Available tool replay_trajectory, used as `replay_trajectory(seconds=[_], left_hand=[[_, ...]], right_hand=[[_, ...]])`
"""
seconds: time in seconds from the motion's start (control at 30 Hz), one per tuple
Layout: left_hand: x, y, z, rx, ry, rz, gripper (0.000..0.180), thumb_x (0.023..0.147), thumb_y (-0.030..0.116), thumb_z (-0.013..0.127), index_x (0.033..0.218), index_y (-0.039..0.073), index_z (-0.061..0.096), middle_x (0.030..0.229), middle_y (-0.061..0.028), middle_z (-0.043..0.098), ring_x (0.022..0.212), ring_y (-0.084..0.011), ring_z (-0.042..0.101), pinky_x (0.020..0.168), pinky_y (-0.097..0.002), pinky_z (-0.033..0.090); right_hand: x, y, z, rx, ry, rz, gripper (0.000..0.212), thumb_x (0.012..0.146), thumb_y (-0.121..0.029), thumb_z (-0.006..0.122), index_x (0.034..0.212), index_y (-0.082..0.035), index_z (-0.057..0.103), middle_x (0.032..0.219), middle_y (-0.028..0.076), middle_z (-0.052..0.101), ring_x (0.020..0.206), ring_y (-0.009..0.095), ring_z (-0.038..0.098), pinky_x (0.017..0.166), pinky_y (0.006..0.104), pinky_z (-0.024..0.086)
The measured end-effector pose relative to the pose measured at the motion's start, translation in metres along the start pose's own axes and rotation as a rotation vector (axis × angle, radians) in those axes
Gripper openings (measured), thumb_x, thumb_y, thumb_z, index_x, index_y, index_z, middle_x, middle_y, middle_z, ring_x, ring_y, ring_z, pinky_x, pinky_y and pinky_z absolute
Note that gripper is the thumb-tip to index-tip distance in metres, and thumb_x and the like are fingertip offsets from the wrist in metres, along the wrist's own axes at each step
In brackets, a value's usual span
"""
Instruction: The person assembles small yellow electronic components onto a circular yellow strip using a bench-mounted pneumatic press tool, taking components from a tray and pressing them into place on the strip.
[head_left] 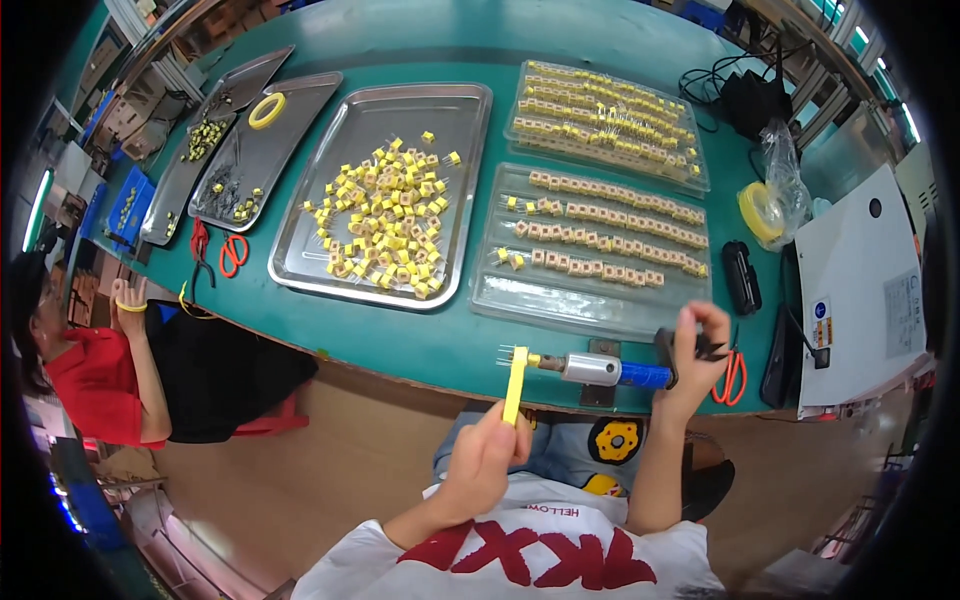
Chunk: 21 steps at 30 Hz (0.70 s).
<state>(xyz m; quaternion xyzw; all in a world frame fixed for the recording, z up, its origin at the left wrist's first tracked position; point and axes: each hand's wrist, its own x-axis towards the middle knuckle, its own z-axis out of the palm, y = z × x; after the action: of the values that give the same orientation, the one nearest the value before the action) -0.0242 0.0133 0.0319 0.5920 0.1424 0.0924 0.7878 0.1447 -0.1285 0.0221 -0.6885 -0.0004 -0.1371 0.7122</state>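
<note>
At the table's front edge, my left hand (483, 465) is closed, pinching a strip of yellow tape (514, 390). The tape runs up taut to a small yellow-wrapped coil with wire pins (519, 357). That coil sits at the left end of a spindle tool (592, 369) with a silver barrel and a blue-wrapped section. My right hand (697, 350) is closed around the black crank handle (672, 352) at the tool's right end. Part of the handle is hidden by the fingers.
A metal tray (290, 255) holds a heap of yellow coils. Two clear trays, one in front (560, 305) and one behind (600, 150), carry rows of coils. Orange-handled scissors (733, 380) and a white machine (860, 290) are at right. A person in red (100, 385) sits at left.
</note>
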Motion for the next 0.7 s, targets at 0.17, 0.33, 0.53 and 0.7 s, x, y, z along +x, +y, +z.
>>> replay_trajectory(seconds=[0.17,0.33,0.53,0.7], left_hand=[[-0.007,0.000,0.007,0.046,0.021,0.053,0.034,0.099,0.024,0.033,0.076,0.001,0.044,0.061,-0.0039,0.043,0.054,-0.0099,0.036,0.051,-0.0246,0.031],[-0.012,-0.006,0.004,-0.036,0.051,0.065,0.038,0.099,0.026,0.033,0.074,0.000,0.043,0.057,-0.0038,0.041,0.052,-0.0096,0.033,0.048,-0.0248,0.027],[-0.015,-0.009,0.005,-0.076,0.030,0.121,0.037,0.099,0.025,0.032,0.072,0.001,0.042,0.057,-0.0045,0.041,0.052,-0.0092,0.033,0.047,-0.0246,0.025],[-0.006,-0.015,0.006,-0.048,0.050,0.050,0.038,0.099,0.025,0.033,0.071,0.001,0.043,0.058,-0.0043,0.042,0.052,-0.0100,0.035,0.048,-0.0249,0.028]], right_hand=[[0.024,-0.008,0.010,0.018,0.161,-0.421,0.010,0.085,0.001,0.057,0.090,-0.006,0.053,0.085,0.001,0.052,0.059,0.001,0.042,0.044,0.0156,0.034],[0.027,0.002,0.009,0.067,0.191,-0.768,0.011,0.085,0.006,0.048,0.093,-0.001,0.047,0.086,0.007,0.047,0.067,0.009,0.042,0.056,0.0222,0.038],[0.010,-0.018,0.008,0.316,0.185,-0.747,0.017,0.082,0.008,0.047,0.094,-0.003,0.046,0.081,0.010,0.043,0.057,0.011,0.041,0.044,0.0215,0.038],[0.027,0.011,0.009,-0.024,0.166,-0.514,0.003,0.087,-0.001,0.054,0.090,-0.001,0.054,0.086,0.001,0.052,0.072,0.007,0.047,0.064,0.0212,0.040]])
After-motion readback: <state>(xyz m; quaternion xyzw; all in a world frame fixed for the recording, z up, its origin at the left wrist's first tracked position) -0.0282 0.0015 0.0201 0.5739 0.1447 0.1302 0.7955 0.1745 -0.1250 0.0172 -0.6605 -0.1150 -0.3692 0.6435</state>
